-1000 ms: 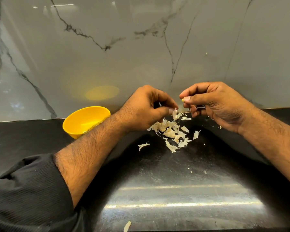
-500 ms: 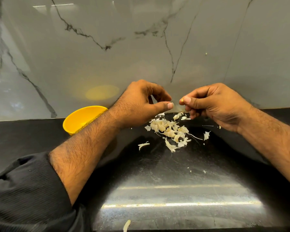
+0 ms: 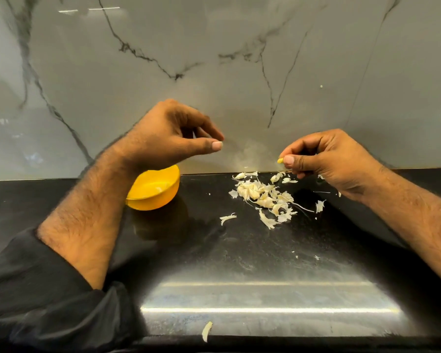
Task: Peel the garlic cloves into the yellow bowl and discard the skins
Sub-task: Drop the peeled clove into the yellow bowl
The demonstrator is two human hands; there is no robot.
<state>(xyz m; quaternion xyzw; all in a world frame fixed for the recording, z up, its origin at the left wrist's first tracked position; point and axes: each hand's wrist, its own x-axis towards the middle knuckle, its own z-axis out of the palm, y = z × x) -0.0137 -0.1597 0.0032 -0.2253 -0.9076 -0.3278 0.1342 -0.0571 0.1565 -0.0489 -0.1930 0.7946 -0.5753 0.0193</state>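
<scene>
Right hand (image 3: pixel 326 159) pinches a small pale-yellow garlic clove (image 3: pixel 280 161) between thumb and fingertips, up above the glossy black countertop (image 3: pixel 239 250). Left hand (image 3: pixel 168 136) hovers over the round yellow plastic bowl (image 3: pixel 161 197), fingers loosely curled, holding nothing. Heap of papery white garlic skins (image 3: pixel 262 197) sits between bowl and right hand.

Bench (image 3: pixel 239 263): black, polished, with a bright strip of glare across the lower centre of the frame. Its far edge meets a grey veined wall panel (image 3: pixel 239 59).

Yellow bowl (image 3: pixel 161 197) stands on the bench at centre left, close to the wall, partly hidden behind a forearm.

Pile of garlic skins (image 3: pixel 262 197) lies right of centre near the far edge, pale and papery. Loose skin (image 3: pixel 227 218) lies just left of the pile. Small flecks are scattered below it. Single skin (image 3: pixel 206 331) at the near edge, bottom centre.
</scene>
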